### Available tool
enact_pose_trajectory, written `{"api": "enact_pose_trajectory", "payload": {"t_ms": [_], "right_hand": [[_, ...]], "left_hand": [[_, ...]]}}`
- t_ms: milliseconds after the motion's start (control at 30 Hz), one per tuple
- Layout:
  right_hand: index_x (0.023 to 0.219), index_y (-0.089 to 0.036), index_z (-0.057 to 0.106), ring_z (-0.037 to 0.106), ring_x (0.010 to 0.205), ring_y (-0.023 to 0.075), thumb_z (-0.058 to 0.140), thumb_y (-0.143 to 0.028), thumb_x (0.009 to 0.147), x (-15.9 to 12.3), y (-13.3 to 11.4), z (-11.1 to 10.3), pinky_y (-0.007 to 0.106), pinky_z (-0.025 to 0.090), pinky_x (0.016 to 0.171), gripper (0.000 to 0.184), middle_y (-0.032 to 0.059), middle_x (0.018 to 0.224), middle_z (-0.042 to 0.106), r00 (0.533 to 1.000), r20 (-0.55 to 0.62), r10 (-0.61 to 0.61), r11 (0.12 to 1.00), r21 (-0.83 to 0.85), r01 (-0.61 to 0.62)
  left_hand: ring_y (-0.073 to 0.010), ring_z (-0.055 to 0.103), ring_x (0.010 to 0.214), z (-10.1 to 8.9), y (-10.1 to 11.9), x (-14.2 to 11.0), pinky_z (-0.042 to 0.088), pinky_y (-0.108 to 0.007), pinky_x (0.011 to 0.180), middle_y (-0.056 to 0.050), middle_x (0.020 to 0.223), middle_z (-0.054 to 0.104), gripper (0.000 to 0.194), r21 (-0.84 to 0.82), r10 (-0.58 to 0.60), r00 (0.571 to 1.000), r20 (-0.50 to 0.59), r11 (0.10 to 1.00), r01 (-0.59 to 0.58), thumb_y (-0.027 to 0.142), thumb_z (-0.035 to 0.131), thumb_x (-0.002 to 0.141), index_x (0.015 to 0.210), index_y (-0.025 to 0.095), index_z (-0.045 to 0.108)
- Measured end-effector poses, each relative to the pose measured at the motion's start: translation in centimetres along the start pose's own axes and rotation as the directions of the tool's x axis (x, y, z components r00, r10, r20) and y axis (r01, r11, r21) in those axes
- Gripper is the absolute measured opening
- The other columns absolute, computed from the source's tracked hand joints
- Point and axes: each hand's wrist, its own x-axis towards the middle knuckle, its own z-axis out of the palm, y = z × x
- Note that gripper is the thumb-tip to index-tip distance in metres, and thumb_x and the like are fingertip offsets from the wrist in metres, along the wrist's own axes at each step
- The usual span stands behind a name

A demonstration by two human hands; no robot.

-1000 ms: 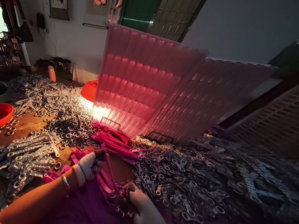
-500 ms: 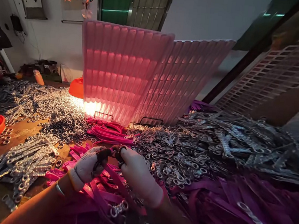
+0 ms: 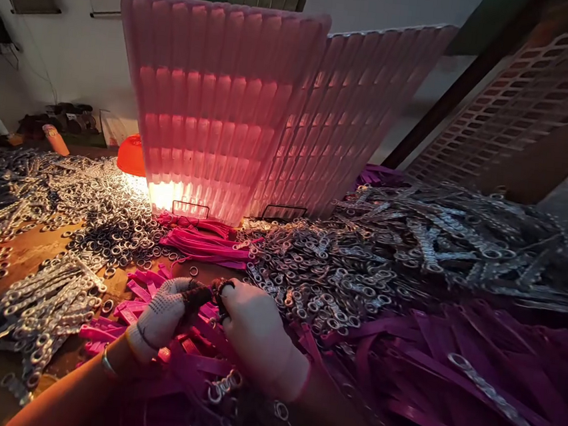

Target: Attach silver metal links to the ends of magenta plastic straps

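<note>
My left hand [image 3: 166, 312], in a white dotted glove with dark fingertips, is closed in a pinch over a heap of magenta straps [image 3: 193, 365]. My right hand [image 3: 257, 334], gloved the same way, is closed too, its fingertips meeting those of the left. What they pinch is small and hidden by the dark fingertips. A magenta strap [image 3: 214, 335] runs just below the fingers and under the right hand; whether it is held cannot be made out. Near the right wrist lies a short silvery linked piece [image 3: 224, 387] with ring ends.
Silvery linked strips [image 3: 49, 304] lie at left, loose metal rings [image 3: 116, 227] behind them. A large heap of metal pieces [image 3: 318, 276] spreads right. More magenta straps [image 3: 428, 381] fill the right front. Ribbed translucent panels [image 3: 214, 106] stand behind, beside an orange lamp [image 3: 131, 155].
The view has tilted down and shifted slightly, so the background sits higher. Both hands remain together with fingertips pinched; the left has turned slightly.
</note>
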Motion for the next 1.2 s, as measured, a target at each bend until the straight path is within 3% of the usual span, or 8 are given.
{"api": "enact_pose_trajectory", "payload": {"t_ms": [133,233,433,567,833,933,1067,1200], "right_hand": [[0.085,-0.016,0.063,0.058,0.072,0.0182,0.050,-0.004,0.075,0.1,0.2,1.1,0.029,0.028,0.061,0.021,0.0089,0.083,0.067,1.000,0.003,0.014,0.999,0.043,-0.015],[0.089,-0.017,0.063,0.059,0.074,0.0181,0.047,-0.003,0.075,0.1,0.6,1.9,0.028,0.030,0.063,0.026,0.0074,0.084,0.067,0.998,-0.023,0.053,0.992,0.119,-0.050],[0.096,-0.015,0.063,0.061,0.080,0.0194,0.050,-0.005,0.077,-0.3,1.5,1.9,0.027,0.034,0.066,0.024,0.0100,0.094,0.070,0.987,0.160,-0.026,0.985,0.170,-0.001],[0.092,-0.015,0.063,0.061,0.075,0.0187,0.049,-0.008,0.082,-0.6,1.9,2.3,0.028,0.032,0.063,0.019,0.0090,0.088,0.071,0.989,0.144,-0.043,0.985,0.173,0.018],[0.083,-0.015,0.064,0.056,0.063,0.0180,0.049,-0.005,0.077,-1.6,2.2,5.2,0.031,0.024,0.058,0.019,0.0085,0.074,0.068,0.965,0.043,-0.257,0.966,0.010,0.257],[0.077,-0.016,0.062,0.052,0.057,0.0167,0.052,-0.019,0.086,-1.7,2.6,4.7,0.032,0.020,0.056,0.014,0.0078,0.066,0.065,0.948,-0.099,-0.304,0.953,-0.021,0.303],[0.077,-0.017,0.061,0.048,0.055,0.0159,0.048,-0.022,0.090,-1.8,3.6,2.2,0.033,0.018,0.056,0.019,0.0062,0.063,0.061,0.885,-0.296,-0.360,0.932,-0.072,0.355],[0.083,-0.017,0.064,0.050,0.060,0.0181,0.048,-0.014,0.082,-2.5,3.8,0.6,0.033,0.020,0.057,0.016,0.0070,0.066,0.062,0.926,-0.238,-0.294,0.956,-0.101,0.277]], "left_hand": [[-0.0103,0.044,0.057,-0.3,0.5,-0.2,0.030,-0.020,0.051,-0.001,0.060,0.057,0.022,0.443,0.304,0.952,0.041,0.848,-0.290,0.033,0.068,0.080,0.068,0.015,0.067],[-0.0122,0.047,0.061,-0.5,0.2,0.1,0.030,-0.021,0.055,-0.002,0.063,0.061,0.020,0.556,0.338,0.933,0.125,0.755,-0.348,0.031,0.067,0.081,0.068,0.015,0.069],[-0.0077,0.037,0.047,-0.5,-1.8,0.3,0.025,-0.020,0.045,0.001,0.054,0.049,0.033,0.206,0.003,0.999,0.047,0.978,-0.013,0.043,0.065,0.082,0.068,0.013,0.063],[-0.0056,0.034,0.043,-0.5,-2.9,0.2,0.021,-0.019,0.042,0.002,0.050,0.046,0.028,0.095,-0.057,0.996,0.069,0.994,0.050,0.038,0.068,0.079,0.068,0.012,0.065],[-0.0055,0.037,0.043,0.6,-3.3,0.2,0.026,-0.017,0.040,0.000,0.051,0.051,0.018,-0.066,-0.112,0.993,0.049,0.991,0.115,0.028,0.070,0.070,0.064,0.011,0.066],[-0.0052,0.034,0.036,0.2,-1.1,0.0,0.021,-0.017,0.035,0.002,0.043,0.047,0.019,-0.010,-0.142,0.984,0.107,0.990,0.144,0.027,0.067,0.072,0.061,0.012,0.064],[-0.0057,0.037,0.035,-2.2,5.9,-0.7,0.021,-0.016,0.034,-0.002,0.047,0.056,0.014,0.280,-0.113,0.953,0.282,0.959,0.030,0.021,0.066,0.073,0.064,0.011,0.070],[-0.0098,0.052,0.050,-4.8,11.8,-1.6,0.038,-0.015,0.044,-0.002,0.057,0.064,0.007,0.468,0.054,0.985,0.165,0.875,-0.126,0.011,0.077,0.059,0.062,0.014,0.071]]}}
